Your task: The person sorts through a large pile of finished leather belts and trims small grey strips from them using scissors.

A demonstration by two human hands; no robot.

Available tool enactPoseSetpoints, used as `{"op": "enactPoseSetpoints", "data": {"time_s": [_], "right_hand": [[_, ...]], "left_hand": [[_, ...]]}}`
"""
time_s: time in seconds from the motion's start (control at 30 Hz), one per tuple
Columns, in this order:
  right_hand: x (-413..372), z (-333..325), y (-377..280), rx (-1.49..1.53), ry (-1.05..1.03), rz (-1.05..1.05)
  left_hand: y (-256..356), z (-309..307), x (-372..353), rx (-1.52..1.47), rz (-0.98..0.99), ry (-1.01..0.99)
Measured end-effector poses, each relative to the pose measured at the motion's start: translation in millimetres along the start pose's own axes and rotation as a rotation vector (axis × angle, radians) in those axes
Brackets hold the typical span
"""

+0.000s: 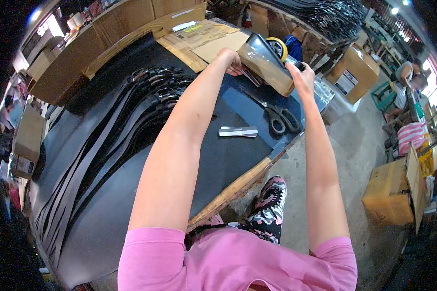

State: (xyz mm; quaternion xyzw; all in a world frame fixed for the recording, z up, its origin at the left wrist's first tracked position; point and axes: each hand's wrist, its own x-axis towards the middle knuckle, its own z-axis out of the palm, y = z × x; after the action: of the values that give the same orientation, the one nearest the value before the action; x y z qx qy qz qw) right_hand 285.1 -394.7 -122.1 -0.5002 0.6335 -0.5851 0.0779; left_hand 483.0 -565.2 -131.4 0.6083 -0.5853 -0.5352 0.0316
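Observation:
A brown box with a dark, shiny top (265,65) is tilted at the far end of the work table. My right hand (302,80) is closed on its right end, thumb along the near corner. At the box's left side is my left hand (231,62), fingers curled down beside a small stack of flat pieces (251,76); what they hold is hidden. Just behind the box shows a yellow tape roll (278,48). Black-handled scissors (279,118) lie nearer me, and left of them rest a few pale and dark label strips (238,132).
Long black straps (99,131) lie bundled across the dark table covering (218,169). Flattened cardboard (199,41) borders the back. Cartons (353,68) and an open box (388,191) stand on the floor at right. A person (407,82) sits farther off.

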Motion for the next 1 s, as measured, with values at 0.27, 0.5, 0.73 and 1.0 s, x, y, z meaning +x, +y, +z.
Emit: {"op": "enactPoseSetpoints", "data": {"time_s": [0.27,0.5,0.73,1.0], "right_hand": [[2.8,1.2,5.3,0.055,-0.018,0.066],[4.7,-1.2,5.6,0.083,-0.034,0.087],[-0.5,-0.5,2.2,0.101,-0.049,0.056],[0.4,-0.6,1.7,0.096,-0.037,0.065]], "left_hand": [[-8.2,-12.5,-18.1,-0.085,0.006,0.046],[-30.7,-29.7,-20.7,-0.106,0.06,0.052],[-38.9,-45.6,-55.2,-0.186,0.266,0.058],[-58.7,-28.8,-60.5,-0.582,0.278,-0.032]]}}
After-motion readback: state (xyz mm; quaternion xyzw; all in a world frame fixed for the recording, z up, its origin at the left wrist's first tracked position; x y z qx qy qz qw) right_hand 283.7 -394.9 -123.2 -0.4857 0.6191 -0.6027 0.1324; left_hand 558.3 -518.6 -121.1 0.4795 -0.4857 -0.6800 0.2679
